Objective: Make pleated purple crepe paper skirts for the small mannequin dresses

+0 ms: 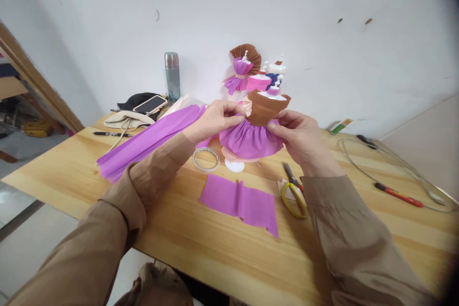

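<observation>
A small white dress form stands on the table, dressed in a brown paper bodice (263,110) and a gathered purple crepe paper skirt (251,141). Pinching the skirt's waist at the left side is my left hand (220,119), close to a pale pink pleated piece (247,105). On the opposite side, my right hand (299,136) grips the waist between thumb and fingers. The form's white base (234,166) shows below. In front lies a flat purple crepe paper strip (240,202). A roll of clear tape (206,159) rests left of the base.
Yellow-handled scissors (294,198) lie by my right wrist. Further right are a red glue gun-like tool (398,194) and its cable. More dressed forms (239,74) stand behind. At left are a long purple paper sheet (150,138), a pen (113,134), a phone (150,104) and a thermos (172,79).
</observation>
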